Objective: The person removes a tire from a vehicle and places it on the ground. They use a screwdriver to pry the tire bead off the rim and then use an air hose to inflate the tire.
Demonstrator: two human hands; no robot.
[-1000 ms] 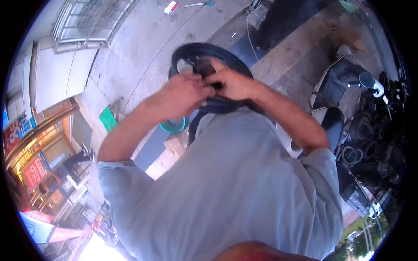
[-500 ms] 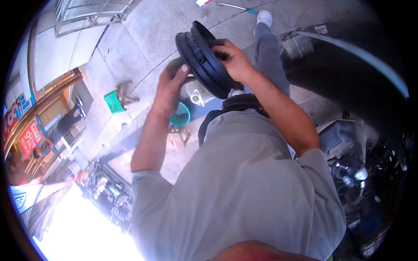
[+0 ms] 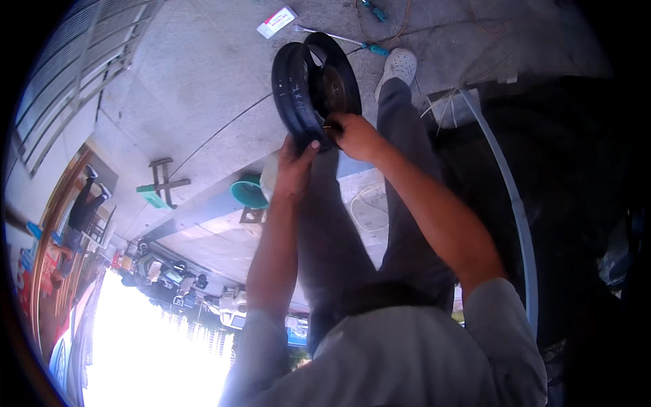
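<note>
A black wheel rim is held up in front of me, tilted so that its hub side shows. My left hand grips its lower edge, thumb on the outer face and fingers behind. At the lower right of the wheel rim, my right hand has its fingers closed against the inner side. A small brass-coloured glint shows by those fingertips; what they pinch is too small to make out.
Past the wheel rim lie a long teal-handled screwdriver and a white-and-red packet. A teal basin and a green-topped stool stand left. A grey pipe curves along the right, and a person sits far left.
The wheel rim has turned to show more of its hub side. My left hand has shifted down along it, and my right hand has moved lower, to its inner edge. The view has tilted.
</note>
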